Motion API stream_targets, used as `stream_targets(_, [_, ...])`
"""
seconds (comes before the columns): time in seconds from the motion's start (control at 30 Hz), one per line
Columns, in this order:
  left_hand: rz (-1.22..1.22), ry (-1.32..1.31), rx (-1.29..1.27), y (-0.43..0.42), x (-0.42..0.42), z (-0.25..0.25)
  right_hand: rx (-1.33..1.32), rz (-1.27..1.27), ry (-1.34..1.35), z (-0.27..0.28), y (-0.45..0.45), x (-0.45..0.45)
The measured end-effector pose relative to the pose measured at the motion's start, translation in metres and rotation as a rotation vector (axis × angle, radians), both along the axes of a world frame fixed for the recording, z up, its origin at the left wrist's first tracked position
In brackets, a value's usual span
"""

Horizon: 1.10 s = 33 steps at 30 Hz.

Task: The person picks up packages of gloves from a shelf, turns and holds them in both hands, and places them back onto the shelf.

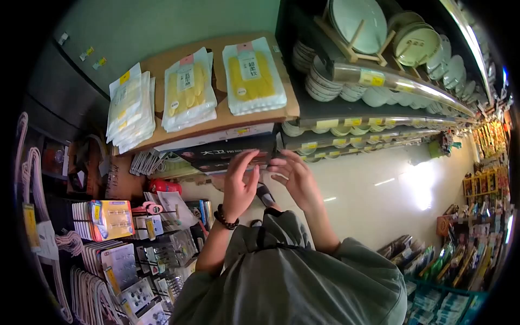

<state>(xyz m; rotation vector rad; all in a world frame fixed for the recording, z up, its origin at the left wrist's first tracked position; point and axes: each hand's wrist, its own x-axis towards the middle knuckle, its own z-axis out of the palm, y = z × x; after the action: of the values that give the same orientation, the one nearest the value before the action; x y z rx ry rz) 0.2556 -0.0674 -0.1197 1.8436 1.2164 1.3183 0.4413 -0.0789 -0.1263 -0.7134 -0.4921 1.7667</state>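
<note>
Both hands are raised in front of my body, apart from each other, with nothing in them. My left hand, with a dark bead bracelet at its wrist, has its fingers spread. To its right, my right hand also holds its fingers apart. Behind them is a black box with white lettering, under a brown cardboard top. On that top lie three stacks of packaged yellow gloves: a left stack, a middle stack and a right stack.
Shelves of bowls and plates run along the upper right. Hanging packaged goods fill the lower left, near a red cylinder. More racks of goods stand at the right, beyond the pale floor.
</note>
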Motion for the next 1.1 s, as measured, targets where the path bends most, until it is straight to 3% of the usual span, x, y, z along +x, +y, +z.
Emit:
stream_targets(0.03, [0.048, 0.12, 0.139, 0.017, 0.004, 0.007, 0.001, 0.019, 0.001, 0.001, 0.017, 0.001])
stream_targets(0.17, [0.134, 0.361, 0.26, 0.083, 0.022, 0.036, 0.054, 0.11, 0.013, 0.013, 0.085, -0.002])
stream_targets(0.3, [0.128, 0.55, 0.199, 0.141, 0.038, 0.04, 0.07, 0.206, 0.094, -0.005, 0.13, -0.005])
stream_targets(0.37, [0.039, 0.473, 0.102, 0.163, 0.043, 0.033, -0.024, 0.303, 0.104, -0.012, 0.143, -0.007])
stream_targets(0.43, [0.041, 0.519, 0.075, 0.165, 0.042, 0.036, -0.028, 0.295, 0.048, -0.011, 0.146, -0.004])
stream_targets(0.5, [0.059, 0.572, 0.07, 0.16, 0.045, 0.031, -0.006, 0.384, 0.207, -0.033, 0.148, 0.012])
stream_targets(0.63, [0.068, 0.531, 0.019, 0.134, 0.048, 0.045, -0.111, 0.465, 0.076, -0.031, 0.141, 0.023])
stream_targets(0.7, [0.069, 0.548, -0.002, 0.114, 0.047, 0.052, -0.187, 0.395, 0.158, -0.024, 0.126, 0.016])
stream_targets(0.73, [0.074, 0.554, -0.01, 0.102, 0.047, 0.056, -0.27, 0.406, 0.341, -0.029, 0.119, 0.015])
stream_targets(0.83, [0.113, 0.523, -0.056, 0.066, 0.046, 0.07, 0.079, 0.463, -0.379, -0.043, 0.084, 0.013])
stream_targets(0.93, [0.333, 0.229, -0.046, 0.027, 0.039, 0.061, 0.622, 0.458, -0.863, -0.045, 0.051, 0.022])
stream_targets(0.97, [0.417, 0.11, -0.044, 0.011, 0.037, 0.054, 0.255, 0.459, -0.47, -0.038, 0.038, 0.014])
stream_targets(1.0, [0.485, 0.051, -0.061, -0.005, 0.031, 0.048, 0.454, 0.519, -0.586, -0.029, 0.032, 0.018])
stream_targets(1.07, [0.503, -0.368, -0.168, -0.035, 0.03, 0.038, 0.873, 0.625, -0.816, -0.013, 0.023, 0.032])
stream_targets(1.1, [0.46, -0.619, -0.229, -0.051, 0.029, 0.029, 0.869, 0.733, -0.792, -0.003, 0.015, 0.039])
